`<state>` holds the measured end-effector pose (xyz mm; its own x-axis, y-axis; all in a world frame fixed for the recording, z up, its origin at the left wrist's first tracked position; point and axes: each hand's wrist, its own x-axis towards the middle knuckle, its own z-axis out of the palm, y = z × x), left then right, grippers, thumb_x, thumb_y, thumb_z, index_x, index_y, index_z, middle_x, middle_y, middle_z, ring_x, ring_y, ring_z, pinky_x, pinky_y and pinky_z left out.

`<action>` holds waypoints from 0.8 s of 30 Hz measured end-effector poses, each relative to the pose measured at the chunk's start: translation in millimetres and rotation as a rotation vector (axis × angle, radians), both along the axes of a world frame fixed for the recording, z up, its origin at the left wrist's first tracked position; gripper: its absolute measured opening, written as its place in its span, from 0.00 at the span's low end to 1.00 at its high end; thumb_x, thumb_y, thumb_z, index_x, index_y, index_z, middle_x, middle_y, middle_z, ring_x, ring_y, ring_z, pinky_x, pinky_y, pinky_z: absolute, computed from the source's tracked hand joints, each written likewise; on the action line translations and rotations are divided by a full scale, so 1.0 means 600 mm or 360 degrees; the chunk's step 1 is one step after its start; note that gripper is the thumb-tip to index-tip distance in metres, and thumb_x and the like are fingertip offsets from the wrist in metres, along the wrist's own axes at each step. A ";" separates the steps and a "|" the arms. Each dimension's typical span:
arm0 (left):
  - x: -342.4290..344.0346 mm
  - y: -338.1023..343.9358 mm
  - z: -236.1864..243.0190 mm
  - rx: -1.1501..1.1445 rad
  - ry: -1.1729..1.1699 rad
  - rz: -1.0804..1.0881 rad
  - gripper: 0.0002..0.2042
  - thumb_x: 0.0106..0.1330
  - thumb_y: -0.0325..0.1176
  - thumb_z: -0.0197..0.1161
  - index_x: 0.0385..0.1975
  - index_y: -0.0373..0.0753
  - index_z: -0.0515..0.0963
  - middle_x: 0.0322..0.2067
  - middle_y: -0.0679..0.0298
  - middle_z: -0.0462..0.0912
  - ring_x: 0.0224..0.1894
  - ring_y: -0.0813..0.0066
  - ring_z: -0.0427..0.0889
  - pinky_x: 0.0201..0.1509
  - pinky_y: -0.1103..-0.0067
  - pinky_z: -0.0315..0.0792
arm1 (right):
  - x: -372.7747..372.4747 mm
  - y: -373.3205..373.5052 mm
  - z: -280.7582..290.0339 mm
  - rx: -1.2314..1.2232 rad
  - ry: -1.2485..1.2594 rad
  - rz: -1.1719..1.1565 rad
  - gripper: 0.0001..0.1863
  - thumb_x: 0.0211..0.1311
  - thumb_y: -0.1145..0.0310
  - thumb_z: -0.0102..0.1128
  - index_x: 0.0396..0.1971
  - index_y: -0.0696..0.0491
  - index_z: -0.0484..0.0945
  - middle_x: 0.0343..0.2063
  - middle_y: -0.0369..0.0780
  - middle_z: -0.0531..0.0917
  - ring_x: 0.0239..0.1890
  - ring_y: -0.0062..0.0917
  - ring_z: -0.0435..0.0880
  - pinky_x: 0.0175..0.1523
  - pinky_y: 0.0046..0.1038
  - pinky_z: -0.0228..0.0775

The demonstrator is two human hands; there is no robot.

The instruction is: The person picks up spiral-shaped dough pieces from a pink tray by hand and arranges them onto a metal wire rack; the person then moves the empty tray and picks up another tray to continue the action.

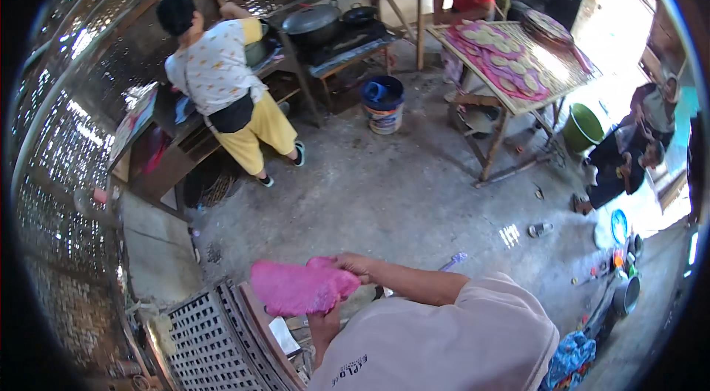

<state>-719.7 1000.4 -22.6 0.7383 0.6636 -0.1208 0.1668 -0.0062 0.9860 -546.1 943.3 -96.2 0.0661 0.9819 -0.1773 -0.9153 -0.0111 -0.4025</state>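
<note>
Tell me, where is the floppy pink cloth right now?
The floppy pink cloth is low in the head view, left of centre, held up in the person's hands over the white slatted crate, with the right hand gripping its top edge.

A flat rectangular printed board with red and pale colours (133, 119) leans at the left end of the dark wooden workbench (166, 162). The white plastic bucket with a blue top (383, 104) carries a printed label band, too small to make out.
</note>
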 end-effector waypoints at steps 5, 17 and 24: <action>0.149 -0.065 0.138 0.0484 0.0342 -0.1101 0.12 0.62 0.30 0.64 0.44 0.33 0.80 0.43 0.55 0.85 0.46 0.67 0.83 0.53 0.75 0.73 | 0.142 -0.192 -0.005 -0.0571 -0.0389 -0.0884 0.22 0.57 0.77 0.58 0.54 0.63 0.75 0.48 0.43 0.81 0.48 0.27 0.82 0.54 0.30 0.75; 0.342 -0.070 0.434 0.0505 -0.2851 -0.0822 0.27 0.74 0.39 0.50 0.71 0.54 0.55 0.72 0.72 0.55 0.73 0.78 0.53 0.72 0.67 0.53 | 0.387 -0.488 -0.057 -0.1614 -0.1116 -0.2473 0.14 0.61 0.79 0.51 0.43 0.56 0.82 0.30 0.35 0.85 0.26 0.16 0.80 0.29 0.21 0.72; 0.562 -0.064 0.426 -0.0231 -0.3075 -0.1480 0.20 0.71 0.27 0.52 0.62 0.43 0.70 0.62 0.72 0.72 0.67 0.84 0.65 0.68 0.78 0.62 | 0.540 -0.522 0.079 -0.2461 -0.2136 -0.2579 0.14 0.61 0.82 0.51 0.43 0.57 0.82 0.34 0.40 0.85 0.37 0.23 0.83 0.44 0.25 0.73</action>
<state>-382.7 962.3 232.7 -0.0101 0.1891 0.9819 -0.7905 0.5998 -0.1237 -222.4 629.8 -48.6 0.7760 -0.5054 0.3774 0.0112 -0.5873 -0.8093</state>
